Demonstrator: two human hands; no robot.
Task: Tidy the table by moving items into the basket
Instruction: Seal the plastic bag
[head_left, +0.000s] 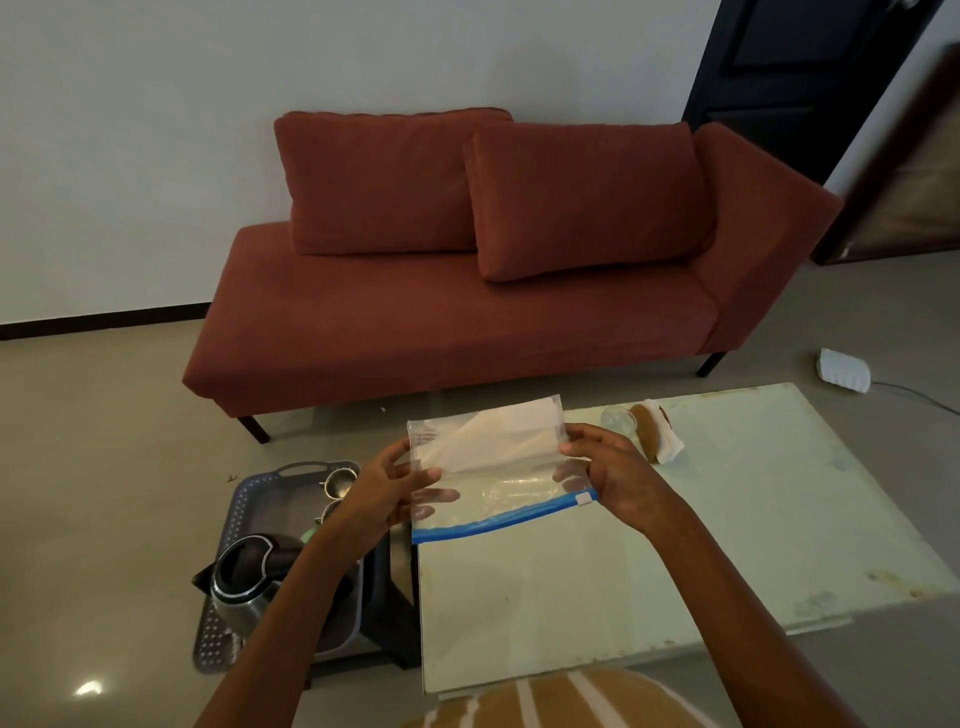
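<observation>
Fingers (582, 434) of the right hand (610, 478) curl round the right edge of a clear zip bag (493, 473), thumb on the near face. The left hand (382, 493) pinches the opposite edge, thumb in front, the other fingers showing blurred through the plastic.

The left forearm crosses the basket (244, 499) and hides much of its inside. A small pale green object (309, 535) peeks out beside the arm, too covered to identify. The basket's near end is cut off by the arm and a dark stand beneath.

The bag is held in the air over the far left corner of the table (675, 545). It is see-through, with a blue closing strip and a white slider along its near edge. Its far half holds something flat and white, perhaps folded paper.

The grey perforated basket sits low, just left of the table. In it lie a steel kettle (244, 577) with a black lid and metal cups (340, 480).

On the table's far edge are a small glass (618, 418) and a brown item on white tissue (649, 434).
</observation>
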